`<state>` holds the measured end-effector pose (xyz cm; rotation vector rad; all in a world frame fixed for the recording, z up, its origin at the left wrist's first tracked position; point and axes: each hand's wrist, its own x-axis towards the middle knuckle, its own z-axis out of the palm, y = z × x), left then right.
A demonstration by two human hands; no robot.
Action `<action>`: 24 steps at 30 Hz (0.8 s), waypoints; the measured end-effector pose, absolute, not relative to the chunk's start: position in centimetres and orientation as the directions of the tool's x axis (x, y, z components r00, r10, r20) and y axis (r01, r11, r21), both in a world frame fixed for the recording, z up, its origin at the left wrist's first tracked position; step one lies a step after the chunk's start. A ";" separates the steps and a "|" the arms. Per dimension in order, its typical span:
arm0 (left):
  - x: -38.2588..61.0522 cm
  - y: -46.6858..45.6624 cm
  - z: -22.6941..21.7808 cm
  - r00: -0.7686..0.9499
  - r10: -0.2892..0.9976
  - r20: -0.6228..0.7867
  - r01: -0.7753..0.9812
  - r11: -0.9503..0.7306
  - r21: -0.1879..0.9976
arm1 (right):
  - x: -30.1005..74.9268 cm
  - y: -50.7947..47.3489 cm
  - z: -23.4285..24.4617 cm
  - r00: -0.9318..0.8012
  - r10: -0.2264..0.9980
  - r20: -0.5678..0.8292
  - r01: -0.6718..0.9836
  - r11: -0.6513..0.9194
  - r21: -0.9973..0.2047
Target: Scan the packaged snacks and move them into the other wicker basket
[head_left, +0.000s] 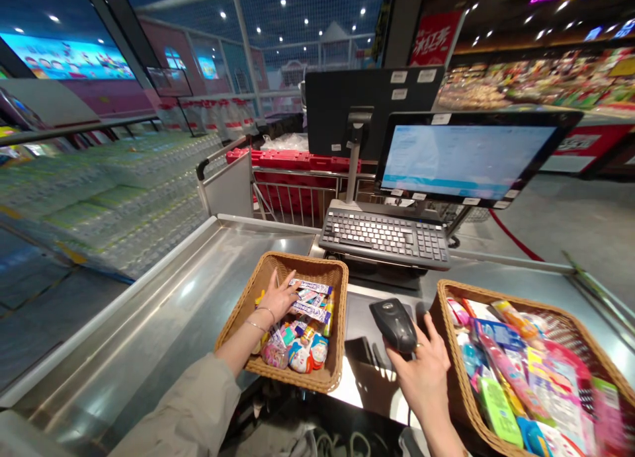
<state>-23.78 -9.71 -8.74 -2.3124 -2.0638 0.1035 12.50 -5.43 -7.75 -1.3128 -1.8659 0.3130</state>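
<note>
Checkout area of a supermarket: a steel surface (163, 325) is carrying two wicker baskets, with a keyboard (384, 235) and a lit screen (466, 154) standing behind them. The left hand (280, 297) is reaching into the left basket (237, 315), its fingers spreading over a long white-and-blue packet (311, 299) lying on top of mixed sweets (297, 351); whether the thumb is gripping it cannot be told. The right hand (426, 368) is closing around a black scanner (394, 323), holding it between the baskets, just beside the rim of the right basket (449, 384), which is holding colourful packets.
</note>
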 end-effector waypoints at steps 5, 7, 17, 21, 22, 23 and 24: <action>-23.3 -9.7 -8.2 0.137 0.990 0.044 0.987 -0.133 -0.091 | 12.6 -5.4 -7.7 -0.122 0.865 0.487 0.669 0.435 -0.603; -23.3 -9.6 -8.3 0.139 0.990 0.035 0.986 -0.135 -0.098 | 12.7 -5.4 -7.6 -0.125 0.860 0.495 0.669 0.441 -0.598; -23.5 -9.5 -9.7 0.053 0.993 -0.107 0.996 -0.060 -0.067 | 13.2 -5.4 -7.6 -0.136 0.836 0.532 0.669 0.474 -0.573; -24.0 -9.3 -9.9 -0.031 0.996 -0.085 0.996 0.024 -0.082 | 13.4 -5.3 -7.7 -0.145 0.833 0.533 0.670 0.479 -0.567; -24.1 -9.3 -9.7 -0.061 0.996 -0.068 0.994 0.054 -0.090 | 13.5 -5.3 -7.8 -0.148 0.834 0.532 0.672 0.479 -0.565; -24.2 -9.3 -9.4 -0.088 0.995 -0.050 0.992 0.083 -0.097 | 13.6 -5.3 -7.8 -0.150 0.834 0.530 0.674 0.479 -0.563; -24.3 -9.4 -9.2 -0.113 0.993 -0.033 0.989 0.109 -0.102 | 13.6 -5.2 -7.8 -0.153 0.834 0.530 0.675 0.480 -0.560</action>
